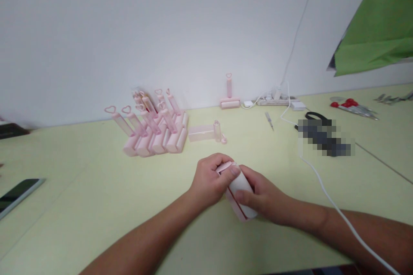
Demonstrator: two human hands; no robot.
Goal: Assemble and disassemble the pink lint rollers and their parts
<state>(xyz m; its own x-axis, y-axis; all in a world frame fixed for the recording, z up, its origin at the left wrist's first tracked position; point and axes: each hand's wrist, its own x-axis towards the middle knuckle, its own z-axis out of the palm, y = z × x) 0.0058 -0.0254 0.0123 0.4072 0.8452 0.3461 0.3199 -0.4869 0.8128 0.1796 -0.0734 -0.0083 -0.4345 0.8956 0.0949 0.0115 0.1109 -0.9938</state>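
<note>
Both hands grip a pink lint roller head (237, 206) with a white roll in it, tilted above the near middle of the table. My left hand (208, 178) is closed around its upper end, thumb on the white roll. My right hand (263, 195) wraps the roll's right side, thumb across the front. The palms hide part of the roller. Just beyond the hands lie a pink cover (201, 133), a clear pink handle (217, 131) and a small pink loop piece (224, 139).
Several pink lint rollers (156, 139) with heart-loop handles stand at left; another lint roller (229, 103) is by the wall. A screwdriver (269, 121), power strip (277, 100), red-handled scissors (348, 104) and phone (19, 195) lie around. A white cable (318, 176) crosses my right forearm.
</note>
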